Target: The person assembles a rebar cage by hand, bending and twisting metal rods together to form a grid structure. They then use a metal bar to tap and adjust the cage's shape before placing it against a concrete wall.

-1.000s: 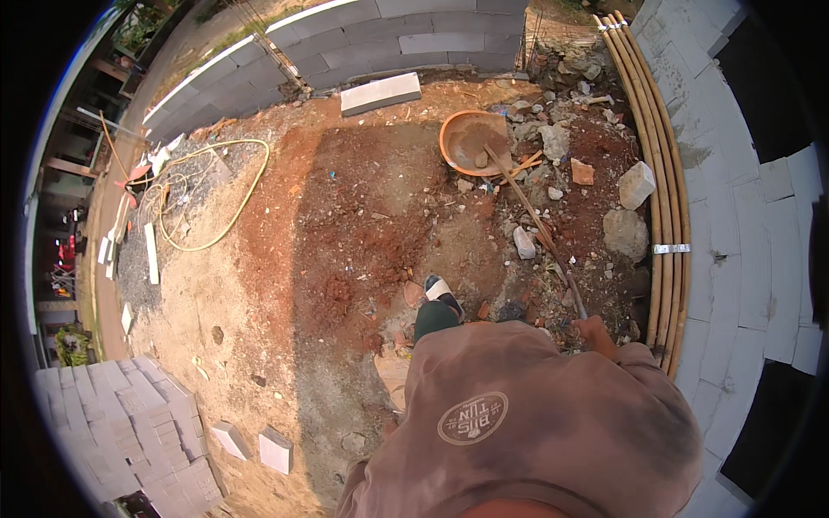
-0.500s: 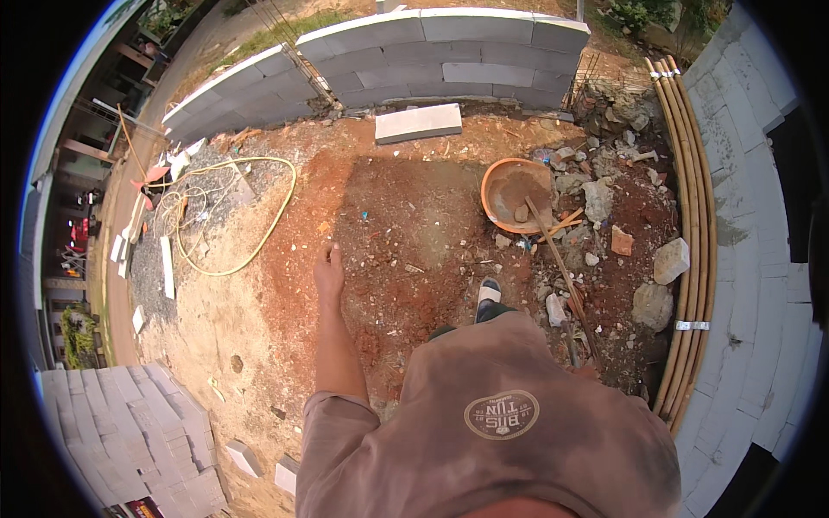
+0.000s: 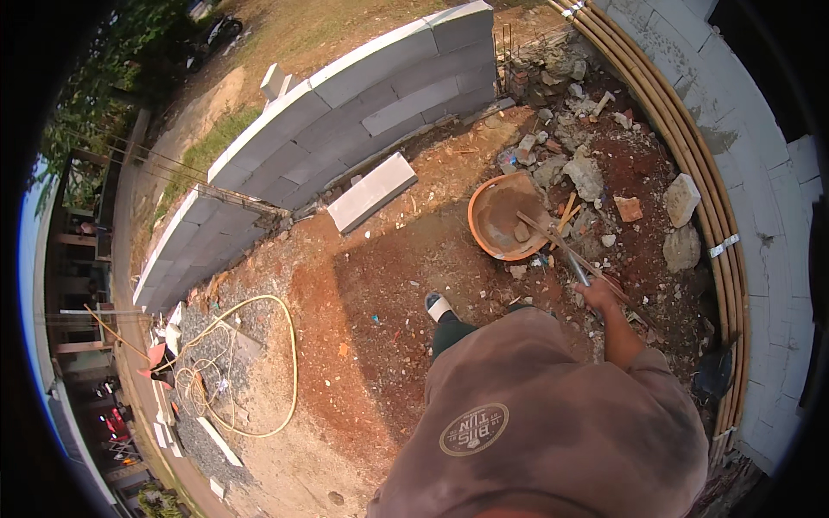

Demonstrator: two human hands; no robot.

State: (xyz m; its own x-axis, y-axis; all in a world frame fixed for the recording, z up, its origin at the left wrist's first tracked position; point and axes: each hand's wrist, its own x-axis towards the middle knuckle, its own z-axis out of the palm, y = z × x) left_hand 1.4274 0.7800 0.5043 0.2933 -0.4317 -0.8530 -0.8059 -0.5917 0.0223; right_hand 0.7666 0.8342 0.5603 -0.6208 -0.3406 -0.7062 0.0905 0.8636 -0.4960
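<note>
My right hand (image 3: 602, 295) is closed round a pole with a grey, metal-looking end (image 3: 578, 269), right of my body. The pole's far end is hidden by my arm. A long wooden stick (image 3: 553, 233) lies close along it, its tip over an orange-rimmed basin (image 3: 474, 233). Brown material and a lump lie in the basin. A dark, blade-like thing (image 3: 713, 373) shows behind my forearm; I cannot tell if it belongs to the pole. My left hand is out of sight.
A low grey block wall (image 3: 345, 121) runs across the far side, with a loose block (image 3: 373, 193) before it. Rubble (image 3: 584, 175) and tied bamboo poles (image 3: 682, 112) line the right. A yellow hose (image 3: 294, 363) coils over gravel at left.
My view and body have turned left. The right hand has come forward into clear sight with the pole in it. The left hand, seen outstretched before, has gone out of view.
</note>
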